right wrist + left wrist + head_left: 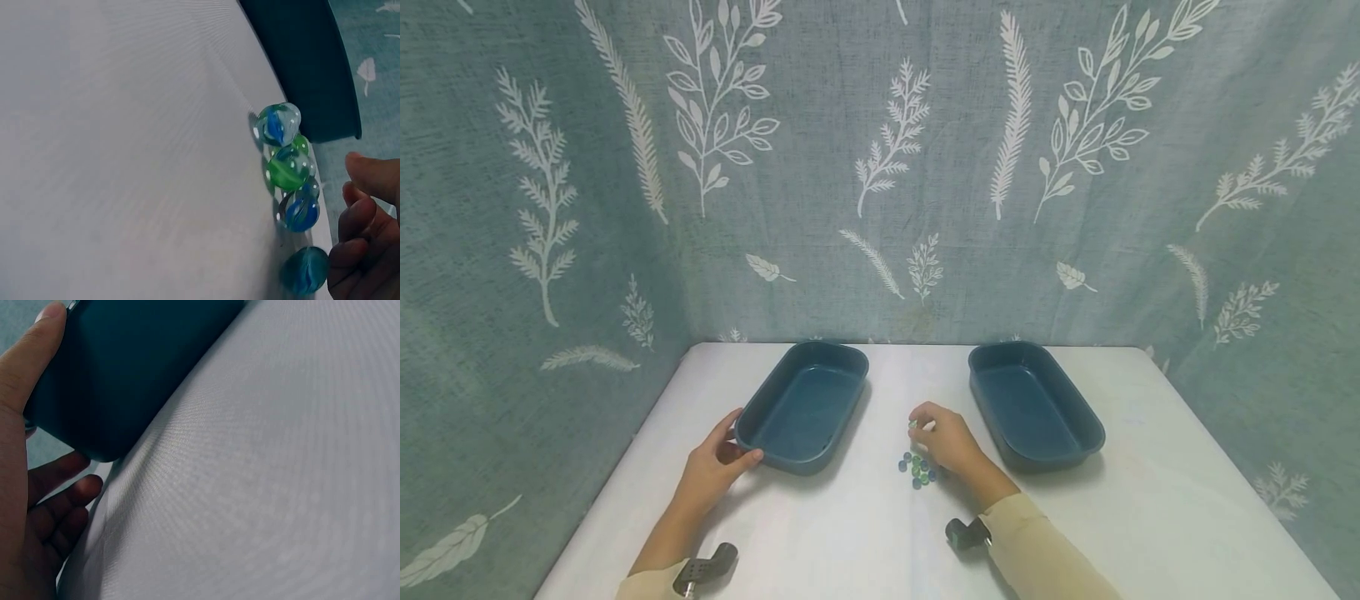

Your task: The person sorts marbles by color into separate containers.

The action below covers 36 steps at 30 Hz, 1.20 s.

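Note:
At the near-left corner of the left dark blue tray (808, 408), my left hand (715, 467) grips the rim, its thumb on the edge. The left wrist view shows that tray's dark side (125, 375) with the thumb against it and some fingers curled below. My right hand (951, 437) pinches a small pale glass marble (913, 424) between thumb and fingertips, just beyond a loose cluster of marbles (916, 472) on the table. In the right wrist view, clear marbles with green swirls (289, 170) and blue swirls lie beside the curled fingers (351, 253); the pinched marble is not distinct there.
A second dark blue tray (1037, 408) stands to the right of my right hand. Both trays sit on a white-covered table (850, 542). A grey-green curtain with white leaf prints (820, 283) hangs behind and along the sides.

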{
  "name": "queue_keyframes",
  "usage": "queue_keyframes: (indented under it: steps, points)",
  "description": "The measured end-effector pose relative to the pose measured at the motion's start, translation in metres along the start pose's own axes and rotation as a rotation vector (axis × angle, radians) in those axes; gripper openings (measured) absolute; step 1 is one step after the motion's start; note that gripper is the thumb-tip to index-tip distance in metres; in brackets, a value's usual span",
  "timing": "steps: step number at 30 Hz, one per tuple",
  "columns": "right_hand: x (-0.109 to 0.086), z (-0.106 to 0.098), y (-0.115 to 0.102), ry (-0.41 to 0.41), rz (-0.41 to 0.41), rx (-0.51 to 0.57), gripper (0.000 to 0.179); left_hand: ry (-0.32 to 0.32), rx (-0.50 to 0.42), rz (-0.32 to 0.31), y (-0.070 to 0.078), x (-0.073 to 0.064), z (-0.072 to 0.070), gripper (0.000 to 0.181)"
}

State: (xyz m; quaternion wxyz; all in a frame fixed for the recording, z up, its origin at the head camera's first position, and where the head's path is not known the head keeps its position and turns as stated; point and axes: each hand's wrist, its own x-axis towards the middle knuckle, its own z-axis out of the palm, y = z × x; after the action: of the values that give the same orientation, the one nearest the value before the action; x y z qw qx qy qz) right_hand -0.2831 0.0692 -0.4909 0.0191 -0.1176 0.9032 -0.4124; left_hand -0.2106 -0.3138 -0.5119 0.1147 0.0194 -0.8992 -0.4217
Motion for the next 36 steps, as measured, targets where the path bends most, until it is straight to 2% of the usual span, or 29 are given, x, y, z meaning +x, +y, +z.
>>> queue_keyframes:
  steps: [8,13,17,26,36]
  points:
    - [0.01,0.0,-0.008,-0.018,-0.06,-0.014,0.015,0.003,0.001,0.026,-0.001,-0.001,0.0,0.086]
    - [0.016,0.002,-0.012,-0.028,-0.059,0.004,0.015,0.007,0.005,0.039,-0.004,0.0,0.001,0.086]
    - [0.02,0.004,-0.017,-0.037,-0.05,0.035,0.014,0.008,0.008,0.032,-0.005,0.0,0.002,0.087]
    - [0.029,0.005,-0.031,-0.053,-0.112,0.083,0.015,0.002,-0.003,0.013,-0.001,0.0,0.0,0.089]
    - [0.042,0.011,-0.039,-0.06,-0.126,0.051,0.018,0.006,-0.003,0.017,-0.002,-0.001,0.0,0.088]
